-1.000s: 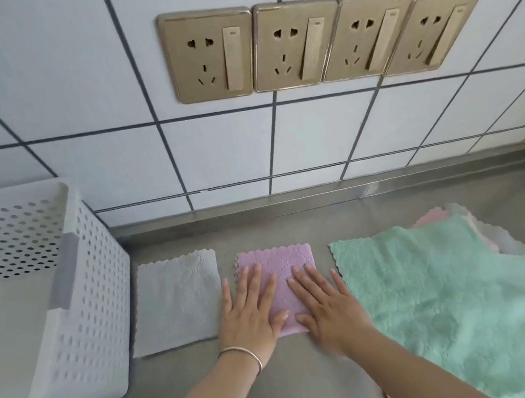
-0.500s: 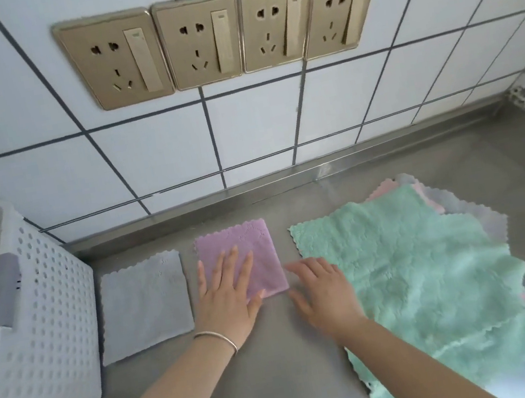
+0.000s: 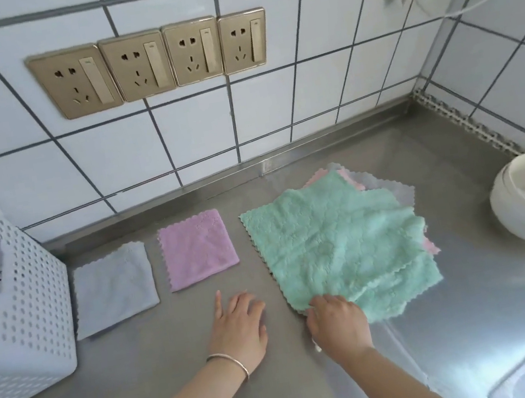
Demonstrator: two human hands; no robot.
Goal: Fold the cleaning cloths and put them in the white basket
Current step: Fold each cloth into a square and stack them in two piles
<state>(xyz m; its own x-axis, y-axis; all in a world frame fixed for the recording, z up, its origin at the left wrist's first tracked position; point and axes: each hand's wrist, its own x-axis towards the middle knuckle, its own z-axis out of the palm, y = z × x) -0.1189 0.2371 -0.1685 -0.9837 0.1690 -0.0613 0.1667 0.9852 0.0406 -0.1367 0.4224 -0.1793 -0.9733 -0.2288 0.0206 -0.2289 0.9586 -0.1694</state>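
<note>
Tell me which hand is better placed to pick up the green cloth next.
Right. The right hand already curls its fingers over the green cloth at its near corner, while the left hand lies flat on the bare counter, apart from it.

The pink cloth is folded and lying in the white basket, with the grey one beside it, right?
Not quite. The head view shows the pink cloth folded but lying on the counter, outside the basket, with the grey cloth beside it.

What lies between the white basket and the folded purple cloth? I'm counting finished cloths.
One folded grey cloth, flat on the steel counter between the white basket and purple cloth, in the head view.
</note>
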